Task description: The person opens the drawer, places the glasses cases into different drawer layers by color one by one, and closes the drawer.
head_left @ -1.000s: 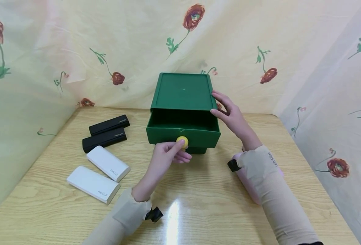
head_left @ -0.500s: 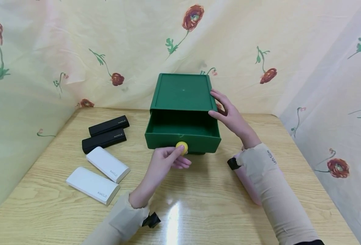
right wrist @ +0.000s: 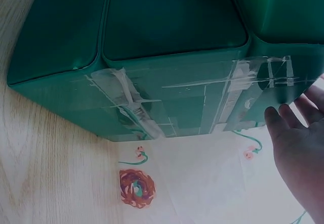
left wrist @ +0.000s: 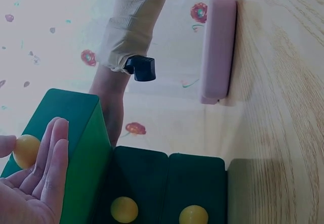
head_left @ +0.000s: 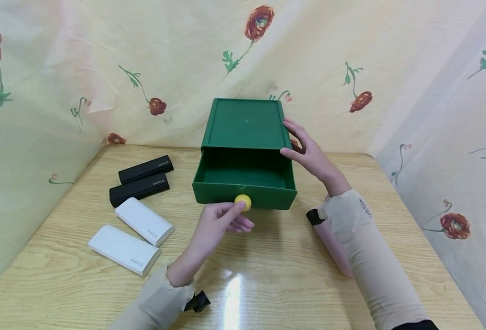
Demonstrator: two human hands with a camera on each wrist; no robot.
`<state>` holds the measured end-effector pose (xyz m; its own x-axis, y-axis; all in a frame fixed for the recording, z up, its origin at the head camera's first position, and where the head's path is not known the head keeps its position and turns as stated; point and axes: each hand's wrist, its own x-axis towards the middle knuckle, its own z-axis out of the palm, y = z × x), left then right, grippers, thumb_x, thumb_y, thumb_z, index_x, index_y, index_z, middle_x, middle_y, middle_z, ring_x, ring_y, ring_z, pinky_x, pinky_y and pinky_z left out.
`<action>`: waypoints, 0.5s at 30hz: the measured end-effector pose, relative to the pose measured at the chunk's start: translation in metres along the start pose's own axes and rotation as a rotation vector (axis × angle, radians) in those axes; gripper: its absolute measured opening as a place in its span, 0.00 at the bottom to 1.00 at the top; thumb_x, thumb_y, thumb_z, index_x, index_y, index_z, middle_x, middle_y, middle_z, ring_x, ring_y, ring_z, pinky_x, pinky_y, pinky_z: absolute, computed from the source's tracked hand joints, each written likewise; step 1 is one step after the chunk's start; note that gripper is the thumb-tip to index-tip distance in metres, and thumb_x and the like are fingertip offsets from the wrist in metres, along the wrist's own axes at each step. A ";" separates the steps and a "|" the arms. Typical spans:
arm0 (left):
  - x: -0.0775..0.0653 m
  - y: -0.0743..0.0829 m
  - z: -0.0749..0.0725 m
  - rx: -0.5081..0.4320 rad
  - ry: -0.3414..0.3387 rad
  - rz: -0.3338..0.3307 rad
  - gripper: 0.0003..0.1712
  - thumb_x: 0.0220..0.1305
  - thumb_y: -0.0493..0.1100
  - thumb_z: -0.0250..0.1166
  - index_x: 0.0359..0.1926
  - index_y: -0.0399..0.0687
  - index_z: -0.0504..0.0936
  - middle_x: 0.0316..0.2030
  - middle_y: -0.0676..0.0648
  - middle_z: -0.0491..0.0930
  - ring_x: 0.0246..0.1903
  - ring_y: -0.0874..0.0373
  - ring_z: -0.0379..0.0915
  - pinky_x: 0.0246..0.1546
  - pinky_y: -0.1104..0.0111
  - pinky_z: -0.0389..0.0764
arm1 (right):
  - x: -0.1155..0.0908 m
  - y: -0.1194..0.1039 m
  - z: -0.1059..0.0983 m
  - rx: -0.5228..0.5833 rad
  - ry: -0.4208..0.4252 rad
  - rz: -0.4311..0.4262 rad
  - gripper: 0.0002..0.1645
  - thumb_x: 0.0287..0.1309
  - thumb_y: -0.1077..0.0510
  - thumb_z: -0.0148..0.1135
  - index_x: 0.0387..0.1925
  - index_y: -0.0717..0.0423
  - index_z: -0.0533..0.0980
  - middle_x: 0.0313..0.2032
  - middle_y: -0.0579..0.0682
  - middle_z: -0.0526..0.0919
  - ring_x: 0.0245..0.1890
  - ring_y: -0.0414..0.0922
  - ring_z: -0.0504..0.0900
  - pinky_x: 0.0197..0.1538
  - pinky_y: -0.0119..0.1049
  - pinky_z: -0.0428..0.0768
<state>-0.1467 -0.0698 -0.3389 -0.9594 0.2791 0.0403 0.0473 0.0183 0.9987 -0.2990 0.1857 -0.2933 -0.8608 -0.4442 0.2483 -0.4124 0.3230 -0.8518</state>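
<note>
A green plastic drawer cabinet stands at the back of the table, its top drawer pulled well out with the green floor inside showing. My left hand pinches that drawer's round yellow knob between thumb and fingers; the other fingers extend below it. Against the cabinet's upper right side rests my right hand, thumb at the front corner and fingers spread along the side edge. In the left wrist view, two lower drawers with yellow knobs are closed. Clear tape runs along the cabinet's side in the right wrist view.
Two black oblong cases and two white ones lie on the wooden table to the left. A pink oblong case lies partly under my right forearm. Flowered sheeting hangs behind and at the sides.
My left hand has drawn the top drawer further out toward me, so more of its inside shows. The right hand has stayed at the cabinet's side, shifting only slightly.
</note>
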 end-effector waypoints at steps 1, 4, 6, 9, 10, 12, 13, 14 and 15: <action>0.000 0.000 0.000 -0.001 0.001 -0.002 0.24 0.73 0.52 0.53 0.47 0.34 0.81 0.35 0.35 0.87 0.34 0.53 0.86 0.39 0.66 0.86 | 0.000 0.000 0.000 0.000 -0.003 0.001 0.42 0.67 0.55 0.57 0.76 0.42 0.48 0.77 0.41 0.45 0.77 0.45 0.44 0.76 0.57 0.47; -0.001 0.000 -0.001 -0.009 0.004 -0.011 0.23 0.73 0.52 0.54 0.47 0.34 0.81 0.34 0.35 0.87 0.34 0.53 0.86 0.39 0.66 0.86 | 0.001 0.001 0.000 0.003 -0.010 0.006 0.42 0.67 0.54 0.57 0.76 0.41 0.48 0.77 0.41 0.45 0.77 0.46 0.44 0.76 0.58 0.47; -0.001 -0.001 0.000 -0.010 0.005 -0.017 0.23 0.73 0.52 0.54 0.47 0.34 0.81 0.34 0.36 0.87 0.34 0.54 0.86 0.39 0.66 0.86 | 0.001 0.001 0.000 0.003 -0.012 0.006 0.42 0.67 0.54 0.57 0.76 0.40 0.48 0.77 0.41 0.45 0.77 0.46 0.44 0.76 0.58 0.47; -0.002 -0.001 0.001 -0.010 0.001 -0.011 0.23 0.73 0.51 0.54 0.47 0.34 0.81 0.34 0.35 0.87 0.34 0.53 0.86 0.39 0.65 0.86 | 0.001 0.002 0.001 0.002 -0.009 -0.001 0.41 0.68 0.54 0.56 0.76 0.41 0.49 0.77 0.41 0.45 0.77 0.46 0.44 0.76 0.58 0.46; -0.002 -0.001 0.001 -0.011 -0.001 -0.009 0.23 0.73 0.51 0.54 0.47 0.33 0.81 0.34 0.35 0.86 0.34 0.53 0.86 0.39 0.65 0.86 | 0.001 0.002 0.001 0.002 -0.007 -0.004 0.41 0.68 0.54 0.56 0.76 0.41 0.49 0.77 0.41 0.45 0.77 0.46 0.44 0.76 0.58 0.46; -0.002 -0.001 0.002 -0.011 -0.002 -0.005 0.23 0.73 0.51 0.54 0.47 0.33 0.81 0.34 0.34 0.86 0.34 0.53 0.86 0.39 0.65 0.86 | 0.001 0.003 0.000 0.004 -0.005 -0.012 0.41 0.68 0.55 0.56 0.76 0.42 0.49 0.77 0.41 0.45 0.77 0.46 0.44 0.76 0.58 0.46; -0.003 -0.001 0.003 -0.011 -0.002 -0.004 0.23 0.73 0.51 0.54 0.47 0.33 0.81 0.34 0.34 0.86 0.34 0.53 0.86 0.39 0.65 0.86 | 0.001 0.003 0.000 0.008 -0.005 -0.014 0.41 0.68 0.55 0.55 0.76 0.42 0.49 0.77 0.41 0.45 0.77 0.46 0.44 0.76 0.58 0.46; -0.003 -0.001 0.003 -0.011 -0.001 -0.005 0.23 0.73 0.51 0.54 0.47 0.33 0.81 0.34 0.34 0.86 0.34 0.52 0.86 0.39 0.65 0.86 | 0.001 0.004 0.000 0.011 -0.005 -0.015 0.41 0.68 0.56 0.55 0.76 0.42 0.49 0.77 0.41 0.45 0.77 0.46 0.44 0.76 0.58 0.45; -0.004 -0.001 0.004 -0.011 0.000 -0.008 0.23 0.73 0.51 0.54 0.47 0.33 0.81 0.34 0.34 0.86 0.34 0.52 0.86 0.39 0.66 0.86 | 0.001 0.004 0.000 0.013 -0.006 -0.015 0.41 0.68 0.56 0.55 0.76 0.42 0.49 0.77 0.41 0.45 0.77 0.46 0.44 0.76 0.58 0.45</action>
<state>-0.1424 -0.0673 -0.3401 -0.9597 0.2792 0.0325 0.0366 0.0097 0.9993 -0.3012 0.1869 -0.2965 -0.8526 -0.4543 0.2581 -0.4213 0.3054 -0.8540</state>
